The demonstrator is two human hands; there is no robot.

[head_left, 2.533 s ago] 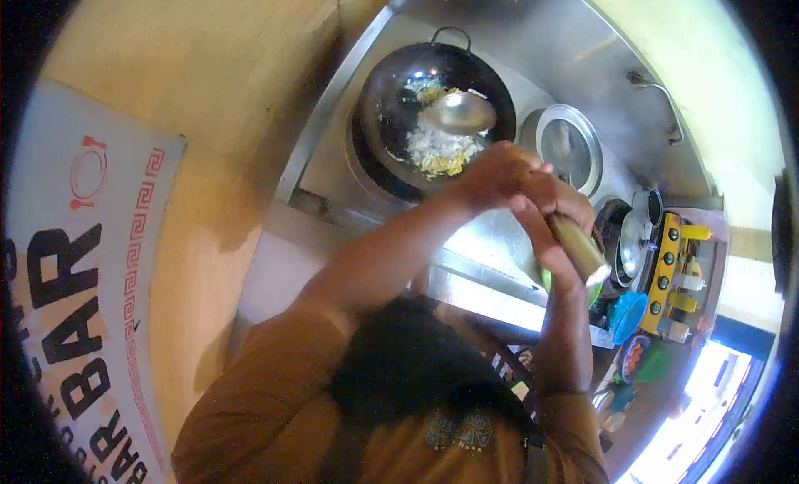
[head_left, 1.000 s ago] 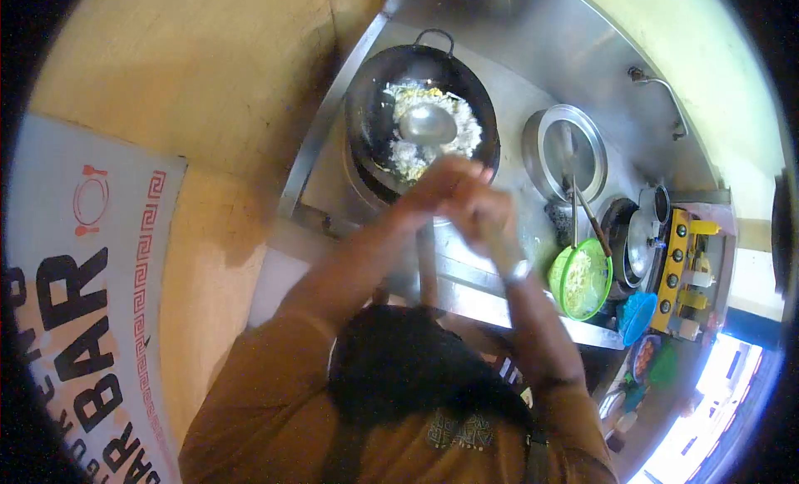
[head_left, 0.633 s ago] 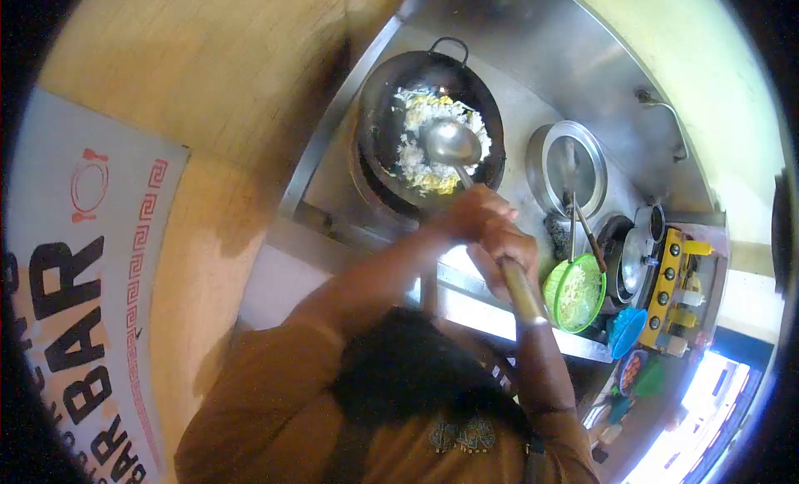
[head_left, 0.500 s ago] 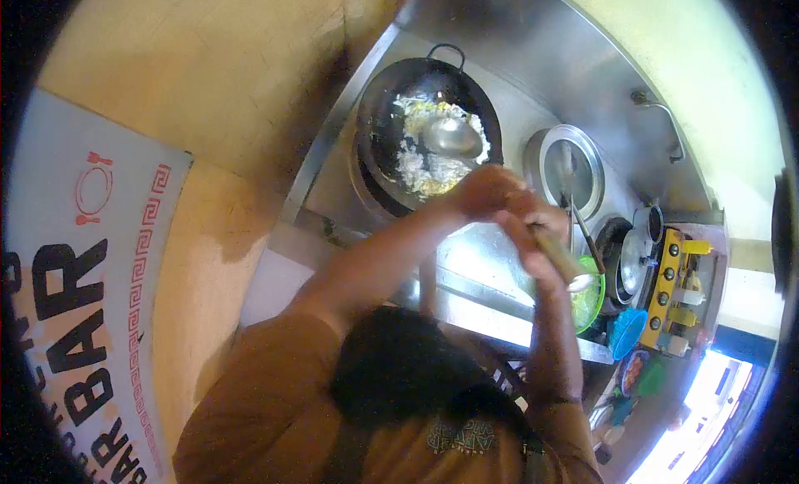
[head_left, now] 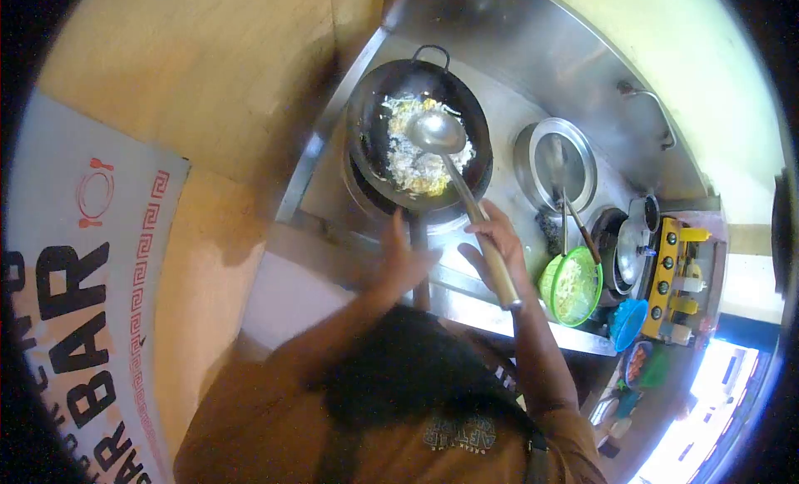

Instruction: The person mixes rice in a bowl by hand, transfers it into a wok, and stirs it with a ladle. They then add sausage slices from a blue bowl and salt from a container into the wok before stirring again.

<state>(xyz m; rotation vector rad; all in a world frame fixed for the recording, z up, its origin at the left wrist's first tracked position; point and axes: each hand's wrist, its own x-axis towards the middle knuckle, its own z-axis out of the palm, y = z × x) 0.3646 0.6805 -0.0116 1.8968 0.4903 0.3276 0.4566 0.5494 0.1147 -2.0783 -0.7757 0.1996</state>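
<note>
My right hand (head_left: 503, 244) holds the ladle (head_left: 495, 263) by its long handle. The ladle's round bowl rests on white and yellow food (head_left: 416, 172) inside the black wok (head_left: 374, 118). Slightly blurred, my left hand (head_left: 405, 263) is at the near side of the wok, beside its straight handle (head_left: 420, 288), with fingers apart and nothing visible in it. The wok's loop handle points away from me.
Right of the wok stands a round metal pot (head_left: 524, 159) with utensils leaning from it. A green basket (head_left: 570, 292) of pale shreds, a blue container (head_left: 628, 324), dark pans and a yellow rack (head_left: 663, 276) of bottles are further right.
My left hand has come away from the ladle handle and moved left and down to the wok's near side. My right hand and the ladle have shifted left.
</note>
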